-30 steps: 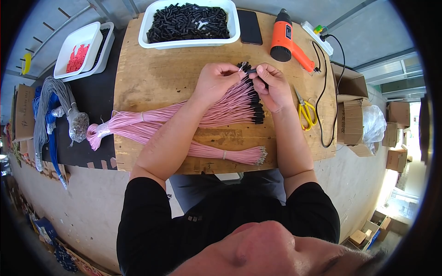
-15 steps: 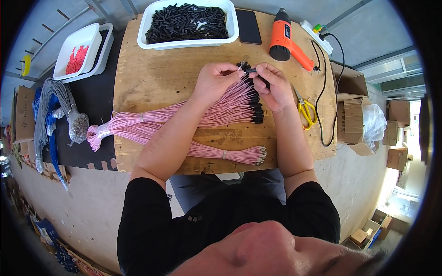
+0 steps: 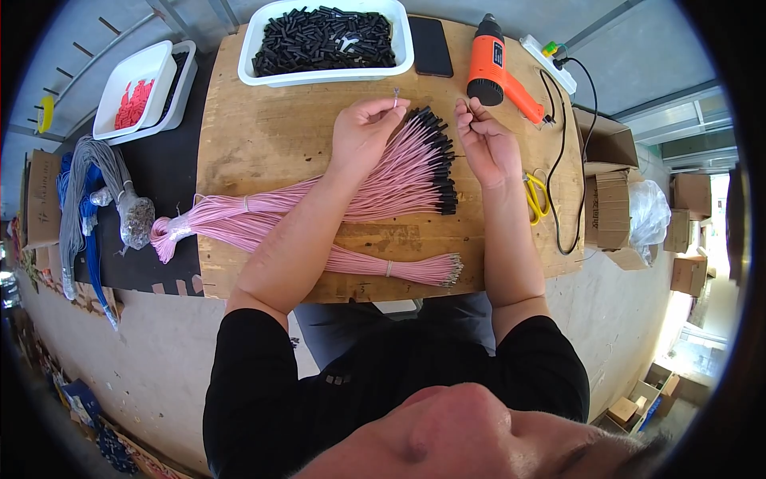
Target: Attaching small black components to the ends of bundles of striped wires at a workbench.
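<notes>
My left hand (image 3: 361, 137) pinches a pink wire, its bare metal terminal (image 3: 396, 93) pointing up past the fingertips. To the right, apart from it, my right hand (image 3: 488, 148) has its fingers curled together; a small dark thing seems to sit between them, too small to name. Below and between the hands fans a bundle of pink wires (image 3: 383, 184), many of their ends covered by black sleeves (image 3: 443, 172). A smaller bundle of pink wires (image 3: 407, 268) with bare metal ends lies nearer me.
A white tub (image 3: 319, 78) of black sleeves stands at the back beside a black phone (image 3: 432, 48). An orange heat gun (image 3: 496, 72), a power strip (image 3: 550, 64) and yellow-handled scissors (image 3: 536, 198) lie right. White trays (image 3: 152, 88) and grey wires (image 3: 112, 160) are left.
My hands have moved apart: the right one went right, the left one slightly left and up. The wire's metal terminal now stands clear, and the black sleeve no longer shows beside it.
</notes>
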Available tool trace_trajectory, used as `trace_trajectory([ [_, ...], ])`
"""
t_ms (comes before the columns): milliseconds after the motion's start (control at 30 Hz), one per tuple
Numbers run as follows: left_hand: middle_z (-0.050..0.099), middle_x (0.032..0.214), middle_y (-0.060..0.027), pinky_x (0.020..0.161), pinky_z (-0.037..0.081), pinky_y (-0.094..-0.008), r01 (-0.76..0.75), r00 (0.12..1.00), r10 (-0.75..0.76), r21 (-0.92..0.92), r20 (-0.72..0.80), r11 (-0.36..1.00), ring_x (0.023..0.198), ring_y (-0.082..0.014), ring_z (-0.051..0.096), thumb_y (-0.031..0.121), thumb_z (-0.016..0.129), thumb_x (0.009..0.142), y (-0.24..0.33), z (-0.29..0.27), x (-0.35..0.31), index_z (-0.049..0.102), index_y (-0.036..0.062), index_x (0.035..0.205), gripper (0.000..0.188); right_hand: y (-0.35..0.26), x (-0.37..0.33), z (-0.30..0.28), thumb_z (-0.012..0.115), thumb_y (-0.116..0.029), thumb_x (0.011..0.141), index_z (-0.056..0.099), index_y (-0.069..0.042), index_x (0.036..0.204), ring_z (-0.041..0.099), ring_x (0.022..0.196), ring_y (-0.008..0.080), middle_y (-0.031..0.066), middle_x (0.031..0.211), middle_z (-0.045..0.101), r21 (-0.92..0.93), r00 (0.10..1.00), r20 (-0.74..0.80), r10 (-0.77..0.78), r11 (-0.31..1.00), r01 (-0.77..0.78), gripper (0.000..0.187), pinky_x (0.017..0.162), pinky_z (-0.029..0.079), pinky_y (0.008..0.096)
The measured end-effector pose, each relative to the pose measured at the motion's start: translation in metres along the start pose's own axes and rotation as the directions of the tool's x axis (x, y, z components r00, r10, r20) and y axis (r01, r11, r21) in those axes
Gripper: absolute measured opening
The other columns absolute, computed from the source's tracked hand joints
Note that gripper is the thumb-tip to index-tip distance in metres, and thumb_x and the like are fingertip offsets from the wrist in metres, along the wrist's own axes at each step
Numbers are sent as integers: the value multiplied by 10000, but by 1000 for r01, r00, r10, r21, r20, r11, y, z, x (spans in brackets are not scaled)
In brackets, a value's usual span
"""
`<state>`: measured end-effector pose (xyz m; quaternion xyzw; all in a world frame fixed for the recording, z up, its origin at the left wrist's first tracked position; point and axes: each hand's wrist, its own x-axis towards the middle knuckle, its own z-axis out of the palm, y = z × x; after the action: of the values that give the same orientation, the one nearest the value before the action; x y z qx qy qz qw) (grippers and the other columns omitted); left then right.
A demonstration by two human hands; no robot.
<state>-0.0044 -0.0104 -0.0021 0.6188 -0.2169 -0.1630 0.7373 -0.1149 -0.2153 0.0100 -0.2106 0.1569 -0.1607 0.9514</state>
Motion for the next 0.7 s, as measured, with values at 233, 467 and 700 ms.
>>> trace_trajectory([
  [233, 709, 878, -35, 681, 489, -185, 79, 997, -79, -142, 4, 987, 746, -52, 611, 87, 649, 963, 12, 3, -4, 706, -15, 1171, 238, 7, -4, 12, 464, 31, 1007, 564, 25, 1117, 630, 865, 204, 191, 1115, 629, -81, 998, -70, -7, 997, 2, 149, 733, 560, 240],
  [467, 693, 918, -20, 705, 471, -190, 92, 993, -81, -118, 91, 989, 769, -56, 571, 132, 602, 1006, 19, -1, -6, 687, -20, 1204, 264, 16, -11, 20, 541, -50, 1006, 598, -11, 1104, 592, 716, 137, 126, 927, 685, -356, 997, 70, -23, 933, 46, 120, 593, 461, 210],
  [700, 695, 844, -9, 717, 465, -192, 67, 990, -64, -17, 127, 998, 775, -48, 575, 130, 635, 980, 19, 0, -8, 734, -21, 1102, 218, 25, -19, 31, 633, -29, 943, 686, 23, 1062, 505, 652, 77, 87, 909, 689, -532, 991, 133, -35, 840, 101, 140, 553, 370, 185],
])
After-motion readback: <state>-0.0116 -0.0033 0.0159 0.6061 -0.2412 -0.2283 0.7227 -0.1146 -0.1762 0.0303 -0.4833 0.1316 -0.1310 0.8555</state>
